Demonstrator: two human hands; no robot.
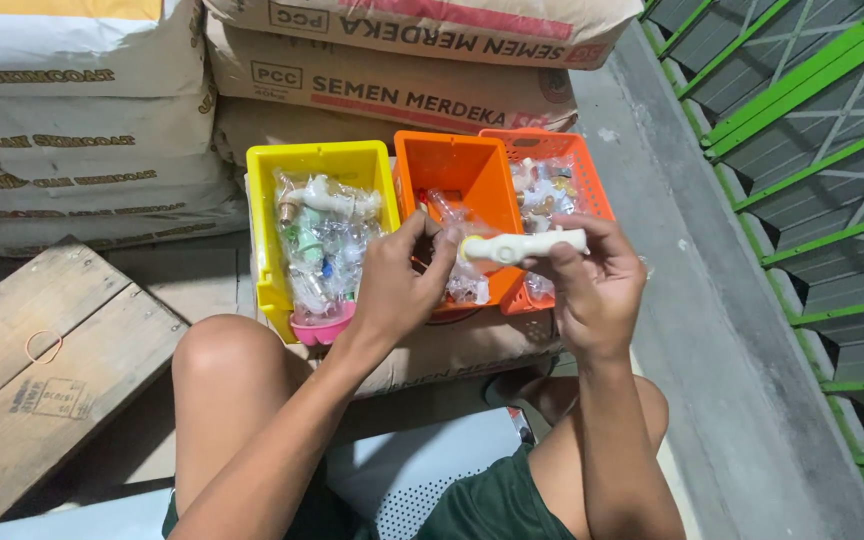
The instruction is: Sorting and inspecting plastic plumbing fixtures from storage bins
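Tap (524,246) above orange bin's (452,165) rim.

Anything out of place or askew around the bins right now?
One stray: a rubber band lies loose on the wooden board, away from the bins. A pink piece pokes over the yellow bin's front edge. Otherwise nothing is spilled or visibly damaged.

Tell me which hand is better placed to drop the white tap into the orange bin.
Right, probably. The right hand already holds the white tap along its body, just above the orange bin. The left hand only pinches the tap's end.
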